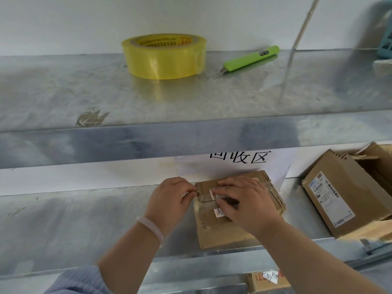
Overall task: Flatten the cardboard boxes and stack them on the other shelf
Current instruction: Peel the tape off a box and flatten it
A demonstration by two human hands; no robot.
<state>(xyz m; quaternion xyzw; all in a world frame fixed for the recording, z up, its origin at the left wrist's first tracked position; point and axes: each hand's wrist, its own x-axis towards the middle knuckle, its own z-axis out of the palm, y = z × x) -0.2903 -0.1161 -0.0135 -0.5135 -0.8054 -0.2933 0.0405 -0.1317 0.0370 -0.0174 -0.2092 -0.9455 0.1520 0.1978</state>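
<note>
Pinching tape [199,197] at nine o'clock on the box [222,232], my left hand [169,198] should peel slow — right hand [246,202] flat, pressing down.

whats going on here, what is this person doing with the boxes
A person is working on a small cardboard box that lies on the middle shelf. The left hand pinches at the box's left edge, seemingly at the tape, while the right hand presses down on its top. A larger labelled box waits to the right. On the upper shelf a yellow tape roll and a green utility knife lie untouched.
</note>
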